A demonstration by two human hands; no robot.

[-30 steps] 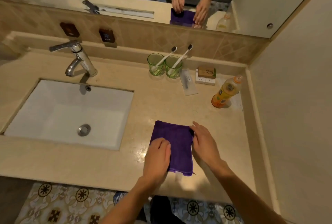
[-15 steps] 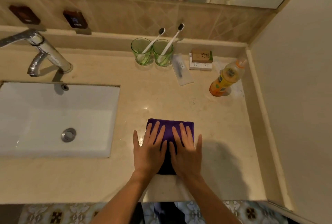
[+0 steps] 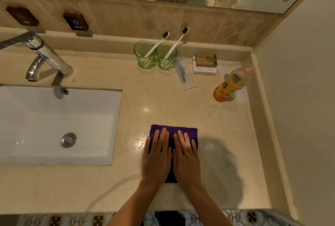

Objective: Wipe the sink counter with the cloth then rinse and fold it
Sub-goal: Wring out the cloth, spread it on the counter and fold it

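The purple cloth (image 3: 173, 131) is lying folded on the bench (image 3: 126, 186), at about three o'clock from the sink (image 3: 54, 122) and near the bench's front edge. Both hands are pressing down on it side by side: the left hand (image 3: 156, 158) is covering its left half, the right hand (image 3: 186, 157) its right half, the two nearly touching along the middle. The fingers (image 3: 163, 137) of each hand are lying straight and close together, flat on the fabric, gripping nothing, and pointing toward twelve o'clock.

Only the far strip of the cloth and a dark sliver between the wrists are showing, so its long axis appears to be running from six to twelve o'clock, in line with the forearms. The cloth is directly beneath both palms, so neither hand is nearer than the other.

Judging by the neat rectangle, the folding is looking close to finished and the hands seem to be smoothing it flat. Any further fold would likely mean lifting the near or far edge along that axis.

At one o'clock, well apart, an orange bottle (image 3: 230, 84) and two green glasses (image 3: 155, 55) are standing.
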